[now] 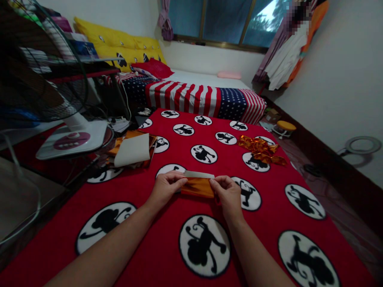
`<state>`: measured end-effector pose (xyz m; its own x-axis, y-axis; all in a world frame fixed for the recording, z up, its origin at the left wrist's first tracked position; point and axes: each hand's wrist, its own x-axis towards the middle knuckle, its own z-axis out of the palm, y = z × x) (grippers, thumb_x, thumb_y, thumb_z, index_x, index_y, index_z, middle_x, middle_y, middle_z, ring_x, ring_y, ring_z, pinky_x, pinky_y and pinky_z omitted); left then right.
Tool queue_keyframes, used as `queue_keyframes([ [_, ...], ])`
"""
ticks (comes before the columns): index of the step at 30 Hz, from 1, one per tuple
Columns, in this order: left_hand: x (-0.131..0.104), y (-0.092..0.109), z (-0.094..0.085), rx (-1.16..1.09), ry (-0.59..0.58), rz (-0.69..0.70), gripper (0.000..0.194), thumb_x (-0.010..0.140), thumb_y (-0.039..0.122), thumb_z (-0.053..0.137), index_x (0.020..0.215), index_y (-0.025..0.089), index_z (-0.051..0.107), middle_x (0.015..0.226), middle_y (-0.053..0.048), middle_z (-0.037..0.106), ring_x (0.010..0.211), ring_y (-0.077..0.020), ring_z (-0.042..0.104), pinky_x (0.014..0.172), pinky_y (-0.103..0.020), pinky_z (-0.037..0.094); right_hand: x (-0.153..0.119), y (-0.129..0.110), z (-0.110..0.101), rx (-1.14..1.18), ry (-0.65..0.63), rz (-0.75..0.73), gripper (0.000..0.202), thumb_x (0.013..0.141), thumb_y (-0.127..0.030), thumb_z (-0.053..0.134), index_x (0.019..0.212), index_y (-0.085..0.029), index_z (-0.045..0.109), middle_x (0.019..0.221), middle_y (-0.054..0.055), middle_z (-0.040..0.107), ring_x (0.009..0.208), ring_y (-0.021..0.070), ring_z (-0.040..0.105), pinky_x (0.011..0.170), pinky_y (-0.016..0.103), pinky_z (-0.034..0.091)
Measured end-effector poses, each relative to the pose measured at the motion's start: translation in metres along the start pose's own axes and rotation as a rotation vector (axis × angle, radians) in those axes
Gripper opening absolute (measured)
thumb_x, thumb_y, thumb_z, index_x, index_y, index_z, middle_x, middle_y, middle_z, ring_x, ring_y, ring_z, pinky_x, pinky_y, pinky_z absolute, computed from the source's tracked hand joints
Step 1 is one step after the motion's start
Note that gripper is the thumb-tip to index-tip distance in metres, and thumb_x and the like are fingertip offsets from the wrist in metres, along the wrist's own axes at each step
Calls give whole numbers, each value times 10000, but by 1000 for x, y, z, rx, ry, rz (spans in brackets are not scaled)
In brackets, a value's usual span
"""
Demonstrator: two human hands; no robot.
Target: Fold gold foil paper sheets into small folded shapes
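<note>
Orange sheet (198,188): held between the two hands just above the red cloth (206,207), its glossy face up, with a pale strip (199,174) along the far edge.
Left hand (167,186): thumb and fingers pinch the sheet's left end.
Right hand (229,195): thumb and fingers grip the right end, the thumb near the far corner.
Pale strip's edge: could end up crooked, I judge, if one hand pulls or presses harder than the other.
Glossy face: likely to crease or tear if the fingers pinch tightly or draw the ends apart; whether it is paper or foil I cannot tell.
Soft cloth: probably gives under pressure, so a crease pressed against it may come out blunt.
Paper stack (133,150): left of the hands, a pale sheet on top; its uneven edges suggest that a knock would slide it.
Crumpled orange pieces (259,149): lie to the right, beyond the right hand; a sweeping sleeve could flatten or scatter them.
Fan (44,83): far left; a draught, were it running, might lift loose sheets.
</note>
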<state>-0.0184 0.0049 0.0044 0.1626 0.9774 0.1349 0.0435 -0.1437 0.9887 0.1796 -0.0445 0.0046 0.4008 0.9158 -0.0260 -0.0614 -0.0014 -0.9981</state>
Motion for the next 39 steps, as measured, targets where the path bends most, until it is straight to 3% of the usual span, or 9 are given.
queue_keyframes([
  [9,0,-2,1,-14,11,21,161,663,292,768,684,134,744,789,-69,716,732,-163,652,666,-238,508,-2,-4,2,96,8,25,449,626,-401,819,950,-175,605,653,-26,653,450,88,504,377,189,351],
  [14,-1,2,0,13,26,35,162,676,297,758,677,138,729,760,-56,718,717,-161,650,674,-238,512,-3,-5,2,59,-10,33,400,640,-431,802,885,-155,647,620,-19,632,428,82,472,368,195,338],
  [19,-1,5,1,27,41,42,171,665,305,761,661,138,722,731,-49,713,694,-157,643,654,-235,509,-1,-4,2,73,15,36,473,610,-412,823,949,-154,618,612,-30,631,437,83,481,373,183,354],
  [25,-3,5,2,24,60,-21,233,647,355,765,661,132,700,658,-33,695,585,-136,605,541,-214,480,-3,-8,3,28,13,71,438,604,-420,823,887,-139,643,595,-13,634,455,90,502,380,181,363],
  [31,-4,4,3,-15,52,-49,253,654,365,766,686,137,662,655,-22,681,584,-129,609,551,-213,496,-5,-6,4,15,6,38,369,622,-440,813,775,-148,648,610,6,651,463,94,524,399,191,386],
  [39,-2,2,3,-112,38,-88,484,645,371,793,1050,138,670,686,-1,669,598,-126,631,564,-216,511,-6,-8,5,-25,3,21,371,646,-491,786,712,-162,628,545,-16,601,418,86,479,365,189,346],
])
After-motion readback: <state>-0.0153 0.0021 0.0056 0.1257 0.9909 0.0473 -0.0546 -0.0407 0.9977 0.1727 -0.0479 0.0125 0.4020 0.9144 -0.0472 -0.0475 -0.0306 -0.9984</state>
